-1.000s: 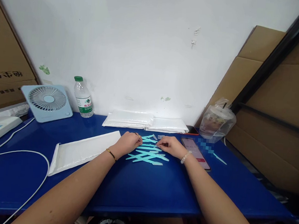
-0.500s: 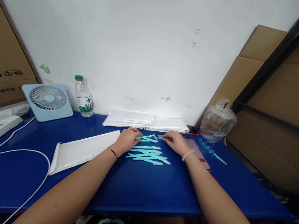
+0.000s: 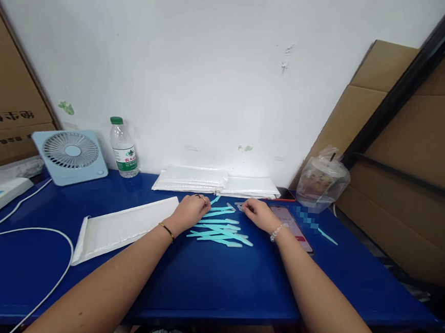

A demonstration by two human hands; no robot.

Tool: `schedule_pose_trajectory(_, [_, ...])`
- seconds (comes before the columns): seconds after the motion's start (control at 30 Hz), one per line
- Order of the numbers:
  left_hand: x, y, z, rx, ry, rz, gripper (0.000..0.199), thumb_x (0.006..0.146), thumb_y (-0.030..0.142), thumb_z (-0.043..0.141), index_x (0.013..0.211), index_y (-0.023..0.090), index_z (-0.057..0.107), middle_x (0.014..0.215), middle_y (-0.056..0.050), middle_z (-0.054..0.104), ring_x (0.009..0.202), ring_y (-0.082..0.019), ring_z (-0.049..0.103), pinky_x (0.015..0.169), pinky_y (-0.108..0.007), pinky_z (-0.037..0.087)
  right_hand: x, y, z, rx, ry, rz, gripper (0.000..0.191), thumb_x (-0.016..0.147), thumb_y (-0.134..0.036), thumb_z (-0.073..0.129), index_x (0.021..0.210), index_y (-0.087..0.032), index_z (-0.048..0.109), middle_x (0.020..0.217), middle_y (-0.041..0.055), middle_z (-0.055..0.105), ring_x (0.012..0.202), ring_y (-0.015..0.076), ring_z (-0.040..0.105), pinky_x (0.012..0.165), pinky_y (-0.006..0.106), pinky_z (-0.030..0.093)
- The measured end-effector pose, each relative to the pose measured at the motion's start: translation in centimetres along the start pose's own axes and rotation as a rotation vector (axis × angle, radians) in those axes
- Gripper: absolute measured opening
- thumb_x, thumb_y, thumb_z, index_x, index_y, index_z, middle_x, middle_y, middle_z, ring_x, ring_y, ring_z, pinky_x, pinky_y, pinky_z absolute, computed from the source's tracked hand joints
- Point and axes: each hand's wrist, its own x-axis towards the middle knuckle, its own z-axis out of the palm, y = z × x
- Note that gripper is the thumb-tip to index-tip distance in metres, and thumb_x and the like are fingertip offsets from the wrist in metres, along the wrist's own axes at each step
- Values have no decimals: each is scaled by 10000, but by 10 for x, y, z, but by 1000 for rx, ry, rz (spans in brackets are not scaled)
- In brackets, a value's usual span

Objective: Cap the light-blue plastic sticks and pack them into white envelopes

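Observation:
Several thin turquoise sticks (image 3: 221, 228) with flat blade-like ends lie in a loose pile on the blue table, some crossing. My left hand (image 3: 193, 210) is closed on one turquoise stick (image 3: 216, 199) at the pile's back left, its tip pointing up and right. At the back right of the pile, my right hand (image 3: 258, 213) has its fingers pinched on a small translucent piece (image 3: 238, 207). A white padded envelope (image 3: 121, 228) lies flat beside my left forearm.
White envelopes (image 3: 194, 179) are stacked along the wall. A fan (image 3: 69, 154), a bottle (image 3: 125, 154) and a power strip (image 3: 0, 198) stand left. A phone (image 3: 292, 228), a bagged cup (image 3: 321, 182) and a lone stick (image 3: 328, 237) are right; a second phone (image 3: 286, 194) is behind.
The stick at my left hand has swung up and away from the others at the back of the pile. My right hand has barely moved. The view has shifted slightly.

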Motion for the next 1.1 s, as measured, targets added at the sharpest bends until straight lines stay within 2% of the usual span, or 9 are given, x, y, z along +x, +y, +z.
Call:
schedule_pose_trajectory(0.13, [-1,4,-3,-54,4,-28,265,915,330,327,880,198,554,704,-13,625,645,-163,566,611,-260,359,0,-1,2,247,-22,91,136,827,-270,473,817,-176,571,704,12,628,594,124,544,596,251,435])
schedule_pose_trajectory(0.3, [-3,7,-6,-102,22,-21,277,924,342,295,889,203,532,702,-12,613,637,-164,560,579,-255,349,0,-10,-4,458,108,148,215,763,-338,577,862,-151,611,665,10,602,567,114,523,543,237,438])
schedule_pose_trajectory(0.4, [-3,6,-5,-119,21,-26,266,923,340,296,883,207,522,705,-8,610,628,-161,556,564,-254,344,0,-15,-8,663,74,205,320,726,-400,635,891,-127,626,652,19,604,549,112,529,535,247,457])
schedule_pose_trajectory(0.53, [-3,6,-5,-126,21,-25,256,921,342,302,881,208,517,706,-4,609,621,-158,551,562,-251,340,1,-18,-6,816,53,235,349,714,-460,653,809,-125,635,673,33,623,544,101,537,507,231,453])
schedule_pose_trajectory(0.73, [-4,12,-7,-133,17,-20,263,917,346,314,883,203,531,714,-12,607,629,-154,550,568,-247,343,2,-25,2,853,26,206,366,697,-472,671,816,-127,646,661,20,625,529,89,533,511,223,456])
schedule_pose_trajectory(0.9, [-6,19,-5,-237,-6,-11,274,908,365,324,874,199,539,719,-6,599,633,-145,539,552,-235,347,-1,-31,4,877,-61,183,375,705,-469,664,862,-129,648,683,29,643,535,97,550,529,235,468])
schedule_pose_trajectory(1.0, [-7,20,-4,-265,-74,5,292,890,388,358,862,202,581,736,-6,618,645,-139,542,566,-232,366,-2,-27,3,698,-118,153,346,743,-473,621,801,-135,665,667,32,646,559,115,561,546,241,457])
schedule_pose_trajectory(1.1, [-5,15,-3,-172,-73,9,268,867,370,409,864,208,623,795,-22,640,760,-163,566,659,-249,394,2,-22,6,359,2,80,273,794,-410,578,807,-164,694,711,37,647,632,140,566,607,260,447])
